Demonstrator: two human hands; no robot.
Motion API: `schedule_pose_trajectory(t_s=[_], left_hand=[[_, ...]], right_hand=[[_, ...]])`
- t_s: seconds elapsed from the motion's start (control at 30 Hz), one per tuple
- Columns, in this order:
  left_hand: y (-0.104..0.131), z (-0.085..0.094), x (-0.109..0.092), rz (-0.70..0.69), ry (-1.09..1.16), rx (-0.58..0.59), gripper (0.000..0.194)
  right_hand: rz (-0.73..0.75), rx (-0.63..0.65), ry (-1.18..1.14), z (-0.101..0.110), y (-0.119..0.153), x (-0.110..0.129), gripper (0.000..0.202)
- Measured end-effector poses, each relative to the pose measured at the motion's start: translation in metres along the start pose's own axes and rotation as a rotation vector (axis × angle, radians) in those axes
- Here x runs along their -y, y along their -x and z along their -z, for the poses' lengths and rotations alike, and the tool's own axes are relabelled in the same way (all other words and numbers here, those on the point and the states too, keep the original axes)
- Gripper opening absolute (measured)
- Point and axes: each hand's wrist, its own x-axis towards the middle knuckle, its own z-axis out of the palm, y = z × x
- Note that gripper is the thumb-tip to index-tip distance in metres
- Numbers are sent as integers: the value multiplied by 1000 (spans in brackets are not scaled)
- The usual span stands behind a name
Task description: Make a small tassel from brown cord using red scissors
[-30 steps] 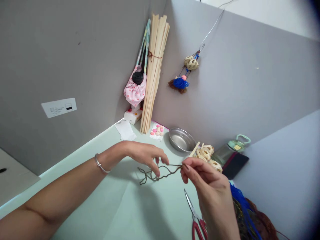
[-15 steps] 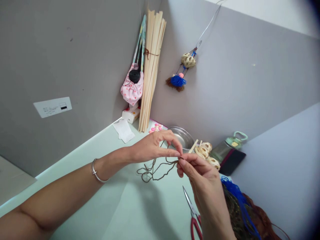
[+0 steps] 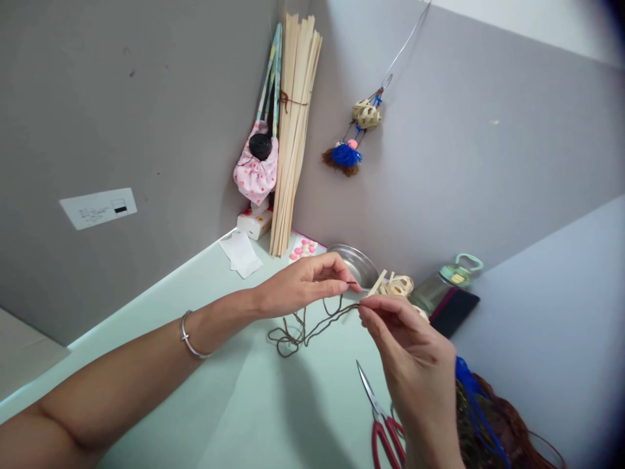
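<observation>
so, left hand [image 3: 310,283]: pinching one end of thin brown twisted cord [image 3: 288,339]
right hand [image 3: 415,358]: pinching the same cord's doubled strands
cord: one loose, loopy tangle, above pale green tabletop [image 3: 219,391]

Left arm: enters low from the left edge, elbow bent, forearm [image 3: 122,378] angled up toward centre. Left wrist [image 3: 222,316] bent, so the left hand [image 3: 303,283] runs flatter; thumb and index tips together in a pinch, other fingers curled behind. Right hand [image 3: 415,348] rises from the bottom edge, back of hand outward, thumb and index closed at the tips. Two pinches near each other, apart.
</observation>
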Motion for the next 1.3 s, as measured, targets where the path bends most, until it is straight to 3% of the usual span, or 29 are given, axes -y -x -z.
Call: schedule_pose_trajectory(t_s=[0.13,0.27,0.5,0.67,1.13,1.3], left_hand=[[1,-9,5,39,31,74,13],[1,-17,12,74,156,122,17],[-1,-17,12,121,250,40,24],[-2,-17,13,79,302,4,20],[0,-16,15,122,228,3,23],[-1,-18,17,139,297,52,22]], right_hand=[[110,29,60,-1,1,6,11],[116,-2,74,-4,3,9,11],[-24,-14,-44,2,2,1,23],[-135,11,-95,5,0,0,15],[-94,-13,-56,6,0,3,7],[-96,144,-174,2,-3,1,23]])
